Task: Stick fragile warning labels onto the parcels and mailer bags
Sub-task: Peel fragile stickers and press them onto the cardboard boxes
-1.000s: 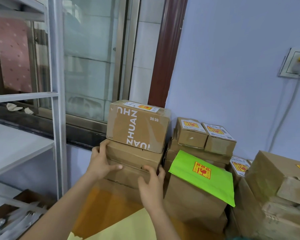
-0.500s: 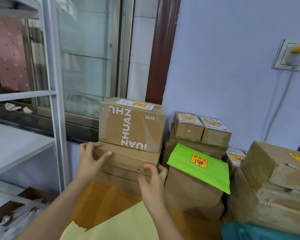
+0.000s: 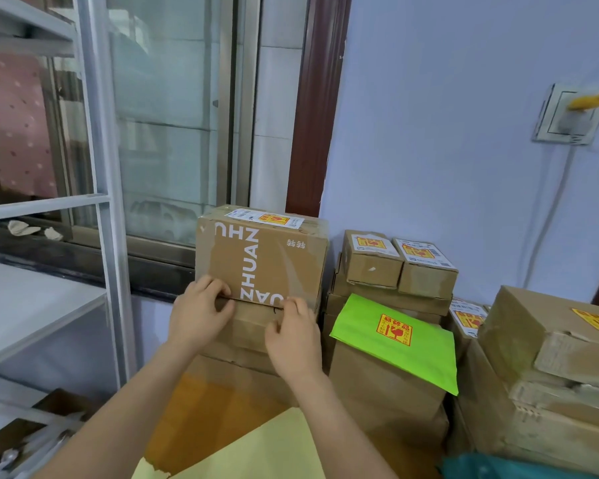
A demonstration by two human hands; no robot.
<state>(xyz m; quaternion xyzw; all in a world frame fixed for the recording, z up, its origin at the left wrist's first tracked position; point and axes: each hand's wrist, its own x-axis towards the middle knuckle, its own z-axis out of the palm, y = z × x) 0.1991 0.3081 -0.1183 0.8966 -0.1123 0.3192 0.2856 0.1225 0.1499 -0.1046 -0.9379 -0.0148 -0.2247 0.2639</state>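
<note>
Most of what I can see is already labelled. The printed box [image 3: 261,261] on top of the stack in front of me carries a red-and-yellow fragile label [image 3: 274,218] on its lid, next to the white shipping slip. To its right, the two small boxes [image 3: 400,262] each show one on top, the green mailer [image 3: 398,344] has one near its middle, and so do the half-hidden parcel [image 3: 467,318] behind it and the big box [image 3: 547,326] at far right. The plain box [image 3: 253,326] under the printed one is the piece I am on now: my left hand [image 3: 201,314] and right hand [image 3: 293,335] both press against its front, fingers curled at the seam where the two boxes meet. My grip holds no label or sheet that I can see; it is simply closed loosely on the cardboard edge. I judge I am squaring up or pulling out this lower box, whose top is covered, so I cannot tell whether it is labelled. The lower boxes in the neighbouring stacks also hide their tops. A pale yellow mailer [image 3: 256,454] lies nearest me with no label showing, so that one probably remains.
</note>
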